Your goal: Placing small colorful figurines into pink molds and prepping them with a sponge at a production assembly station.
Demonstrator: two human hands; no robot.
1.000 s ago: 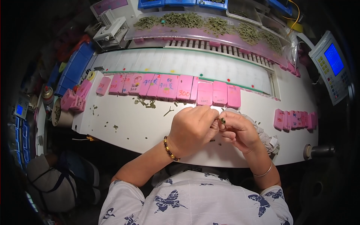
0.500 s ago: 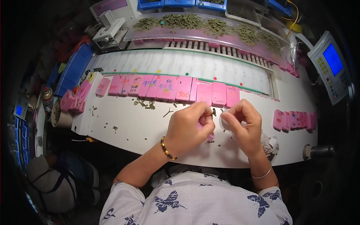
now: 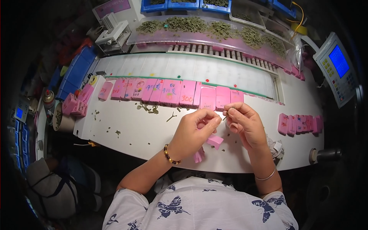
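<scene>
Our green stem piece (image 3: 224, 117) has shifted rightward into the pinch of our right hand (image 3: 246, 125) above the bench (image 3: 134, 122), long axis slanting toward its near left corner; our left hand (image 3: 193, 131) curls narrow, contents we cannot tell.

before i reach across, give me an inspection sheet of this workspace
Surface: white table, small green bits scattered over it.
Job's things: small green piece at the right fingertips; pink piece showing below the left hand; row of pink blocks ahead.
Clutter: forked green twig left of the hands; pale cloth-like bundle beside the right forearm.
Hands: right hand pinching the green piece; left curled, its grip unclear.
Cables: yellow cable at upper right; yellow-orange cord by the table's left edge.
Surroundings: clear tray with green pieces behind; keypad unit with a blue screen at right.
</scene>
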